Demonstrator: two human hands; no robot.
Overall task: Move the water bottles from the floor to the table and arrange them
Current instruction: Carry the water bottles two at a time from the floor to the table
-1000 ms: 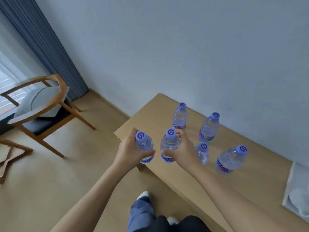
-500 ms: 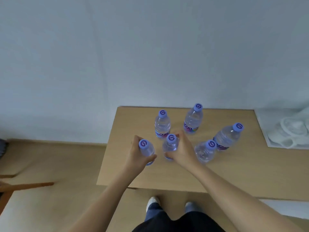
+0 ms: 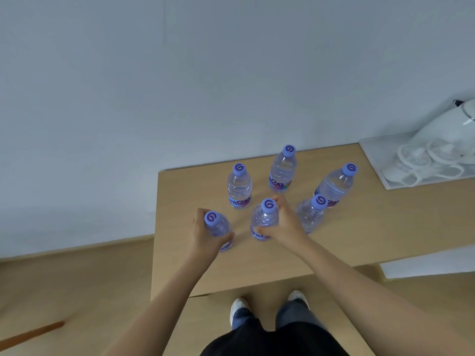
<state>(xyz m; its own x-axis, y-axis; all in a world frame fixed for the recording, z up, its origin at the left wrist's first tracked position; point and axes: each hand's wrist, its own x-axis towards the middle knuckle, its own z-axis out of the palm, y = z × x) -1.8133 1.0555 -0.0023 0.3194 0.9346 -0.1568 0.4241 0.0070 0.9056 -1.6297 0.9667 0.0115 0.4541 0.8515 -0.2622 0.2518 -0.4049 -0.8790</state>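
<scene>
Wooden counter (image 3: 359,240) w/ six bottles. Left hand (image 3: 205,235) grips left bottle (image 3: 218,228), right hand (image 3: 286,222) grips middle bottle (image 3: 264,222). Prob. full, heavy-ish, thin plastic; grab mid-body.

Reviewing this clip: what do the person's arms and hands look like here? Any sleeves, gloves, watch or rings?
Both forearms are bare up to the frame edge, with no sleeves in view. The left hand and right hand wear no gloves, and no watch, bracelet or ring shows on either wrist or the visible fingers. Nails are too small to judge.
</scene>
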